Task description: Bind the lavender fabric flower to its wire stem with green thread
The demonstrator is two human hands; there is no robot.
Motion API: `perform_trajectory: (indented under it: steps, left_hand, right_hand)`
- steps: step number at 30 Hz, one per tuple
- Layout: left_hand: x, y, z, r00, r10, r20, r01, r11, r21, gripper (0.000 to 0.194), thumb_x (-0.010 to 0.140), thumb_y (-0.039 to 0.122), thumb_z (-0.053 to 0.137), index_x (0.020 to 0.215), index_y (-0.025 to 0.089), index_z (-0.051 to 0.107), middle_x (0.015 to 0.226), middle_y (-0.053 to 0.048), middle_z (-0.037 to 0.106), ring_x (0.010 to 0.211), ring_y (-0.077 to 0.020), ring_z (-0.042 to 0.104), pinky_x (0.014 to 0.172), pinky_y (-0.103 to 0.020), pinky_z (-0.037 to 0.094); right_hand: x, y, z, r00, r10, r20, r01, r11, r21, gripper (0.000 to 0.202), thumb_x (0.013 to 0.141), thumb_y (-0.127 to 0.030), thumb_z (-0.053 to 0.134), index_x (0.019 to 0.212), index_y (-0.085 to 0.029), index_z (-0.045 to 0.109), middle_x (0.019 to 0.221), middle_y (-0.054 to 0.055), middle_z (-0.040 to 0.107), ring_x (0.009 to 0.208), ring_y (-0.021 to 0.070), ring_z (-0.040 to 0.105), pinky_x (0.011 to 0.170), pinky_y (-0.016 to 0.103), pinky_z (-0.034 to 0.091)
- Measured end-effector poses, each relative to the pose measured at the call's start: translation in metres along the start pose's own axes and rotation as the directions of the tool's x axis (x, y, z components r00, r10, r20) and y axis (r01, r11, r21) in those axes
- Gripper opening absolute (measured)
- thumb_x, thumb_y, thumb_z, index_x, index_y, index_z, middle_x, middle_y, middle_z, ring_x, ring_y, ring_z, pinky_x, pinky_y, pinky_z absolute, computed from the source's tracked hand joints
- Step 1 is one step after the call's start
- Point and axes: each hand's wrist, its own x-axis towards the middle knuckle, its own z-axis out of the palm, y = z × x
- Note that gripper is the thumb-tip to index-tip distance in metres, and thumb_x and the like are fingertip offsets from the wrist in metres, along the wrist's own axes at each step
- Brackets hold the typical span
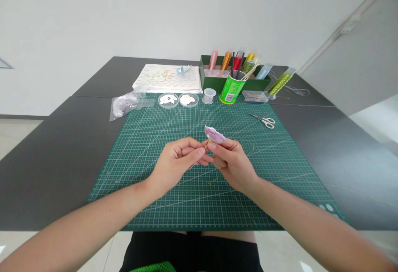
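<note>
Lilac flower above cutting mat, between side edges; right hand pinches stem under petals, left hand pinches lower; light, steady grip spares petals.

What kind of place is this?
Probably a craft workspace: a green cutting mat on a dark table, scissors lying on the mat, and a green box at the back with tubes of coloured material.

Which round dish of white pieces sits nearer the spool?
The right-hand dish, directly beside the spool; the other dish lies farther left, toward the plastic bag.
</note>
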Motion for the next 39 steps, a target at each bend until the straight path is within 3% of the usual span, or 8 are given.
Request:
perform_trajectory:
  steps: [9,13,16,19,23,28,34,39]
  left_hand:
    - [0.003,0.001,-0.004,0.993,0.078,-0.083,-0.074,0.996,0.044,0.019,0.091,0.029,0.068,0.078,0.016,0.065,0.063,0.001,0.070,0.056,-0.0080,0.060,0.059,-0.019,0.051]
    - [0.007,0.003,-0.012,0.982,0.130,-0.140,-0.111,0.984,0.136,0.020,0.092,0.030,0.065,0.078,0.016,0.063,0.060,0.003,0.063,0.050,-0.0067,0.050,0.051,-0.018,0.042]
    - [0.009,0.004,-0.017,0.973,0.160,-0.164,-0.116,0.961,0.252,0.020,0.092,0.031,0.062,0.078,0.017,0.061,0.055,0.005,0.056,0.047,-0.0068,0.044,0.046,-0.018,0.035]
    - [0.009,0.004,-0.018,0.976,0.168,-0.137,-0.086,0.881,0.464,0.019,0.093,0.029,0.060,0.077,0.018,0.060,0.054,0.006,0.054,0.047,-0.0075,0.043,0.047,-0.020,0.033]
    - [0.004,0.003,-0.013,0.985,0.170,0.006,-0.120,0.672,0.731,0.018,0.095,0.024,0.056,0.078,0.018,0.060,0.059,0.006,0.057,0.050,-0.0078,0.047,0.049,-0.021,0.031]
    - [-0.003,0.001,-0.005,0.978,0.094,0.184,-0.205,0.574,0.793,0.014,0.094,0.018,0.056,0.083,0.020,0.064,0.060,0.008,0.057,0.049,-0.0073,0.047,0.050,-0.021,0.029]
    - [-0.006,0.004,-0.001,0.952,0.075,0.295,-0.273,0.644,0.715,0.014,0.090,0.011,0.058,0.077,0.019,0.060,0.061,0.009,0.057,0.052,-0.0057,0.050,0.054,-0.020,0.035]
    - [-0.008,0.007,-0.001,0.952,0.068,0.299,-0.258,0.708,0.658,0.016,0.090,0.011,0.058,0.076,0.019,0.058,0.059,0.009,0.054,0.051,-0.0054,0.046,0.053,-0.020,0.035]
  right_hand:
    - [0.001,-0.002,-0.004,0.998,-0.051,-0.045,0.042,0.983,-0.179,0.017,0.077,-0.037,0.083,0.078,-0.020,0.080,0.047,-0.008,0.040,0.043,0.0043,0.018,0.040,0.022,0.014]
    - [-0.003,-0.012,-0.007,0.965,-0.256,0.047,0.247,0.844,-0.477,0.008,0.080,-0.026,0.079,0.080,-0.019,0.083,0.044,-0.009,0.033,0.044,0.0055,0.025,0.044,0.023,0.022]
    - [-0.008,-0.022,-0.010,0.932,-0.311,0.189,0.361,0.727,-0.584,0.009,0.084,-0.022,0.076,0.085,-0.018,0.085,0.043,-0.009,0.033,0.042,0.0051,0.027,0.043,0.023,0.023]
    - [-0.013,-0.031,-0.013,0.904,-0.272,0.329,0.421,0.700,-0.577,0.011,0.086,-0.022,0.076,0.088,-0.017,0.085,0.042,-0.007,0.042,0.039,0.0046,0.028,0.039,0.023,0.021]
    - [-0.016,-0.041,-0.017,0.882,-0.236,0.407,0.440,0.720,-0.537,0.011,0.086,-0.020,0.076,0.091,-0.019,0.086,0.039,-0.007,0.041,0.036,0.0042,0.026,0.036,0.022,0.016]
    - [-0.012,-0.049,-0.021,0.889,-0.312,0.336,0.449,0.742,-0.498,0.012,0.086,-0.020,0.076,0.090,-0.024,0.087,0.042,-0.004,0.052,0.038,0.0064,0.032,0.037,0.023,0.024]
    - [-0.001,-0.043,-0.025,0.928,-0.333,0.165,0.369,0.776,-0.511,0.010,0.084,-0.027,0.078,0.088,-0.026,0.087,0.054,0.000,0.066,0.042,0.0068,0.037,0.039,0.023,0.025]
    - [0.009,-0.033,-0.028,0.949,-0.301,0.091,0.303,0.802,-0.515,0.012,0.084,-0.030,0.077,0.090,-0.026,0.087,0.063,0.002,0.071,0.059,0.0120,0.059,0.046,0.022,0.038]
